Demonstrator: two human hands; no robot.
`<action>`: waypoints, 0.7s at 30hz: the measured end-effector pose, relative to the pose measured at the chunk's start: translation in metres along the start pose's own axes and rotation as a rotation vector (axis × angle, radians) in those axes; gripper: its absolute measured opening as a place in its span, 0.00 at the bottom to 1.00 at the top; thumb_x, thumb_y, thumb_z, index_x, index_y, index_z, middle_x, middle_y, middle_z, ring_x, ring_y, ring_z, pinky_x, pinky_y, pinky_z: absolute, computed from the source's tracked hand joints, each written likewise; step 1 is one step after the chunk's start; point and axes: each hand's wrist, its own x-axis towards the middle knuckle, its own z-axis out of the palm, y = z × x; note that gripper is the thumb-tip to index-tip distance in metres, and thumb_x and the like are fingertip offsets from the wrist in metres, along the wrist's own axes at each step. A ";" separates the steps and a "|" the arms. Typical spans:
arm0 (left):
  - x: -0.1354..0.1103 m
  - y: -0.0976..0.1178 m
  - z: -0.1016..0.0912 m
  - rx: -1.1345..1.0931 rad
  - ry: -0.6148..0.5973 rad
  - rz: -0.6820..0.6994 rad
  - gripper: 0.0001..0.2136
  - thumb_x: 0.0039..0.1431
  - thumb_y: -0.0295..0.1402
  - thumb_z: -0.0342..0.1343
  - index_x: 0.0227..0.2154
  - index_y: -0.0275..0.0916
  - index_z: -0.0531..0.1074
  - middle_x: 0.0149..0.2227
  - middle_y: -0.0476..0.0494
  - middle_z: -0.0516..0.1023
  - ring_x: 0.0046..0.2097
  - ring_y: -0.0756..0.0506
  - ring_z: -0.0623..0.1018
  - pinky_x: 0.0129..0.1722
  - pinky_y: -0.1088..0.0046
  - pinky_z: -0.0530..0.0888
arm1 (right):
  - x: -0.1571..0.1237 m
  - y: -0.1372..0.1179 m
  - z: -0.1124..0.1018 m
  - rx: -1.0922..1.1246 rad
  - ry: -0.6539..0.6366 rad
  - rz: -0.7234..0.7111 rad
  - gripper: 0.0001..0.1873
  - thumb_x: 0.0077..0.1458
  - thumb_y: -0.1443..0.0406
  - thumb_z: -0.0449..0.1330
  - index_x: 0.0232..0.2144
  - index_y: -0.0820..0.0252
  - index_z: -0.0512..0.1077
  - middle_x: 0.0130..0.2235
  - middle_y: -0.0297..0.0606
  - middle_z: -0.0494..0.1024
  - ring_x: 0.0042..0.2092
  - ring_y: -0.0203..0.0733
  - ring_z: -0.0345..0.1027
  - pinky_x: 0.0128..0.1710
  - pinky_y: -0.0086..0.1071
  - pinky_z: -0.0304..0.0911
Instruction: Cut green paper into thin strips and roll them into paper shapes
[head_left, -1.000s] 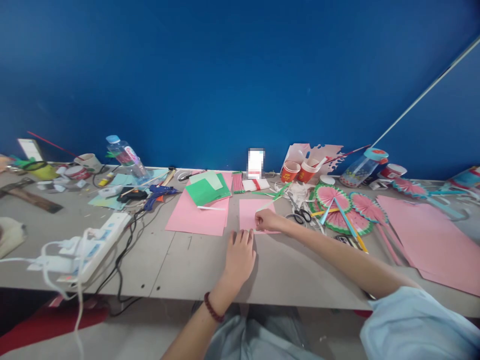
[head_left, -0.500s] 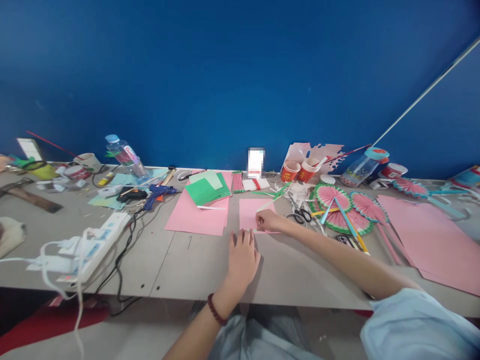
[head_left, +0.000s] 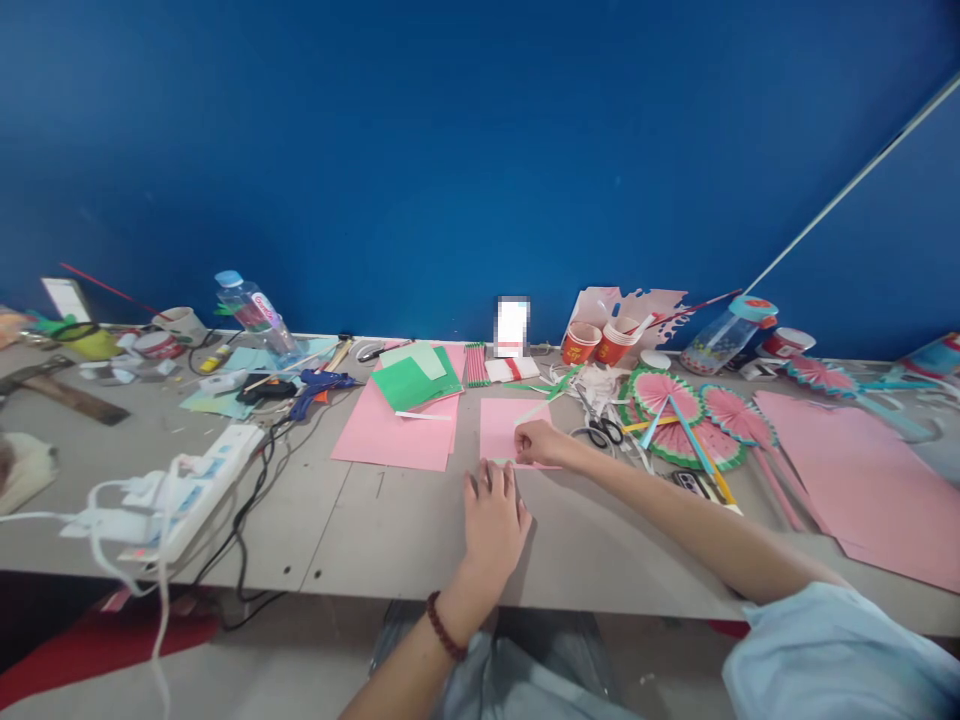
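A small pink paper sheet [head_left: 496, 425] lies flat in front of me, with a narrow pale strip along its near edge. My left hand [head_left: 496, 515] rests palm down, its fingers spread and the fingertips at that near edge. Over the sheet's lower right part, my right hand [head_left: 538, 443] is closed in a pinch, and what it holds is hidden. A thin pale strip [head_left: 532, 410] shows just beyond its knuckles. To the left, green folded paper [head_left: 405, 383] lies on larger pink sheets [head_left: 375, 430].
Scissors [head_left: 604, 432], pleated pink-and-green paper fans [head_left: 664, 400] and red paper cups [head_left: 580, 343] are at right. Large pink sheets [head_left: 885, 480] lie farther right. A power strip [head_left: 214, 485] with cables, a blue glue gun [head_left: 319, 390] and a hammer [head_left: 75, 395] are at left. A phone [head_left: 512, 328] stands at the wall.
My left hand has shifted slightly right and its fingers are a little more spread along the paper's edge. My right hand has barely moved and stays closed.
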 end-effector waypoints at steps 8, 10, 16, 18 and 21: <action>0.002 -0.002 -0.004 0.023 -0.006 0.022 0.23 0.60 0.31 0.46 0.59 0.32 0.62 0.56 0.31 0.67 0.59 0.34 0.65 0.57 0.49 0.61 | 0.000 0.000 -0.004 0.044 -0.038 0.017 0.05 0.42 0.74 0.63 0.23 0.62 0.71 0.21 0.30 0.74 0.27 0.33 0.69 0.25 0.23 0.57; 0.002 -0.003 -0.004 0.027 0.002 0.035 0.23 0.60 0.30 0.46 0.58 0.33 0.62 0.55 0.32 0.68 0.59 0.35 0.64 0.57 0.49 0.61 | 0.001 0.001 -0.004 0.048 -0.042 0.022 0.05 0.41 0.73 0.63 0.23 0.62 0.70 0.21 0.30 0.74 0.27 0.33 0.69 0.25 0.22 0.57; 0.004 -0.010 -0.005 0.023 0.034 0.078 0.22 0.60 0.29 0.45 0.57 0.33 0.64 0.52 0.34 0.70 0.56 0.37 0.65 0.57 0.50 0.61 | 0.005 0.007 -0.002 0.060 -0.056 0.030 0.05 0.42 0.72 0.63 0.23 0.61 0.69 0.21 0.30 0.75 0.26 0.33 0.71 0.24 0.22 0.58; 0.006 -0.012 -0.006 0.022 0.038 0.098 0.22 0.60 0.30 0.46 0.57 0.32 0.64 0.50 0.34 0.70 0.56 0.37 0.65 0.58 0.52 0.61 | 0.007 0.009 -0.001 0.069 -0.070 0.030 0.05 0.42 0.71 0.63 0.22 0.61 0.69 0.20 0.30 0.75 0.25 0.34 0.71 0.24 0.22 0.59; 0.010 -0.015 -0.006 0.022 0.031 0.119 0.22 0.59 0.30 0.48 0.56 0.31 0.65 0.48 0.34 0.71 0.54 0.37 0.66 0.57 0.55 0.62 | 0.009 0.011 -0.001 0.076 -0.080 0.029 0.08 0.41 0.71 0.64 0.20 0.60 0.67 0.18 0.29 0.73 0.25 0.34 0.70 0.24 0.22 0.59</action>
